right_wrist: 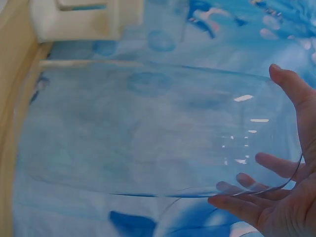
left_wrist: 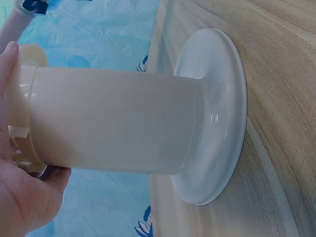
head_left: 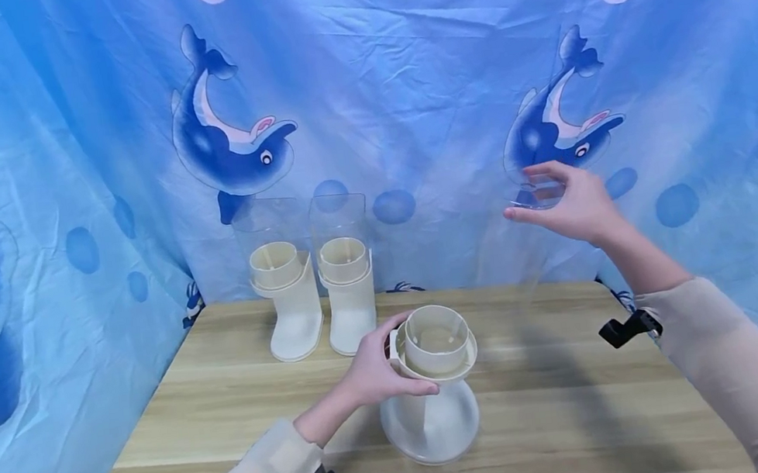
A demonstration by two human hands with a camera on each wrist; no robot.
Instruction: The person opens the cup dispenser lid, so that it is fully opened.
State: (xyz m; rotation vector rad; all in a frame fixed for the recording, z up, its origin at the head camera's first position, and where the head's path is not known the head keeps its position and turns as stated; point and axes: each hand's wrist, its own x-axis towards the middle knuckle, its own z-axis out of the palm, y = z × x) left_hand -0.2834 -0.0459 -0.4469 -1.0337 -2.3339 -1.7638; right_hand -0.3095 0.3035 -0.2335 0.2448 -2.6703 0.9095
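Observation:
A whitish dispenser stand with a wide round base stands on the table. My left hand grips its cream upper collar, thumb at the near side and fingers behind. Up at the right, my right hand holds a clear plastic canister by its top end. The canister hangs upright above the table's back right, faint against the curtain in the head view. In the right wrist view, thumb and fingers spread across its end, on opposite sides.
Two similar white stands, one left of the other, rise at the table's back, each with a clear panel above. A blue dolphin-print curtain hangs close behind the wooden table and along both sides.

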